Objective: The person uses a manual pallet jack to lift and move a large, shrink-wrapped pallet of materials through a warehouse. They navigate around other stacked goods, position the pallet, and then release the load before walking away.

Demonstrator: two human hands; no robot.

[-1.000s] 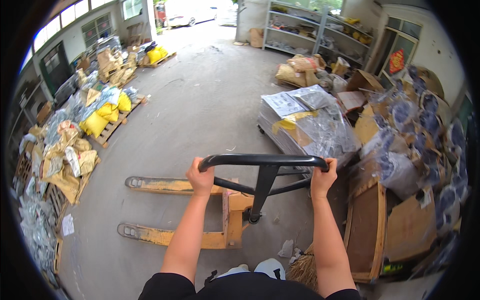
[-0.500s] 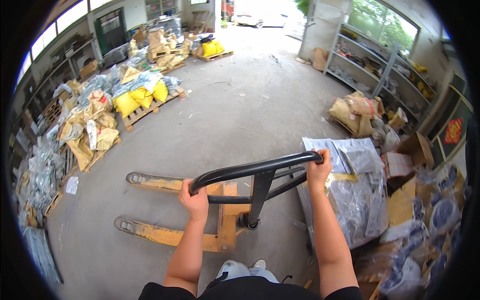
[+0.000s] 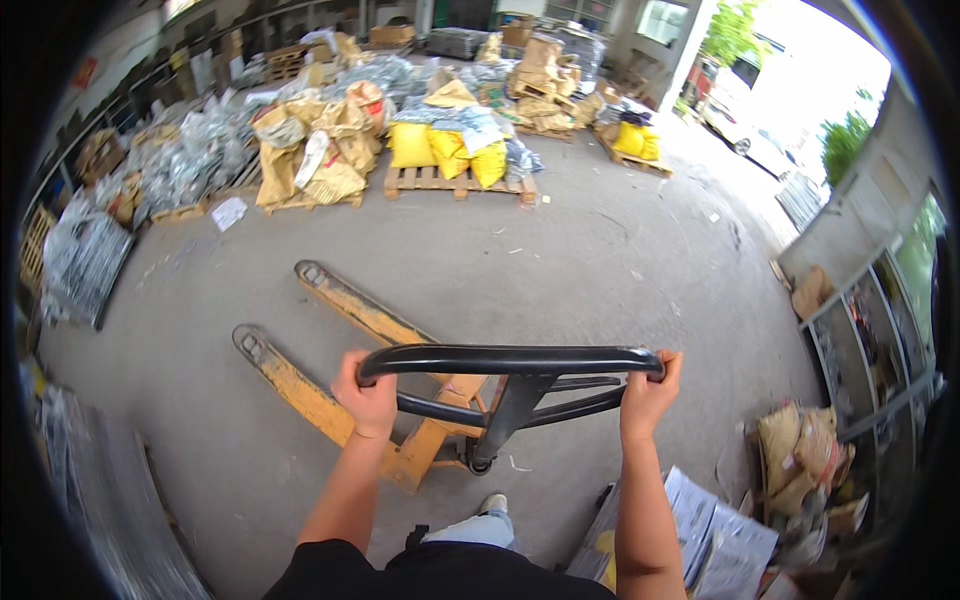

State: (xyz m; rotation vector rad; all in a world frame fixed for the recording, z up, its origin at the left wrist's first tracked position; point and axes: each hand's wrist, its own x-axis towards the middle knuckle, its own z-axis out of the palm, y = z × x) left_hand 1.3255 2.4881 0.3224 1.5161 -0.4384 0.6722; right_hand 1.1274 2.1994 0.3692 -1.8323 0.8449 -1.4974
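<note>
Both my hands grip the black looped handle point(image 3: 510, 360) of a pallet jack. My left hand point(image 3: 367, 395) is wrapped round its left end, and my right hand point(image 3: 650, 395) round its right end. Beyond and below the handle sits the jack's worn yellow body point(image 3: 425, 450). Its two yellow forks point(image 3: 300, 395) point away to the far left, with nothing on them. The forks lie low over the grey floor. One of my shoes point(image 3: 494, 503) shows beneath the handle.
Ahead stands a wooden pallet point(image 3: 460, 188) with yellow sacks point(image 3: 450, 150), beside brown paper sacks point(image 3: 320, 150) and plastic-wrapped heaps point(image 3: 200, 150). A wrapped stack point(image 3: 100, 480) is at near left, a sheet-covered load point(image 3: 700, 530) at near right. Metal shelves point(image 3: 870, 340) line the right; a doorway opens far right.
My view has turned left, so the pallets ahead now lie nearer the middle and the doorway farther right. The handle is more level. Both hands keep their grip.
</note>
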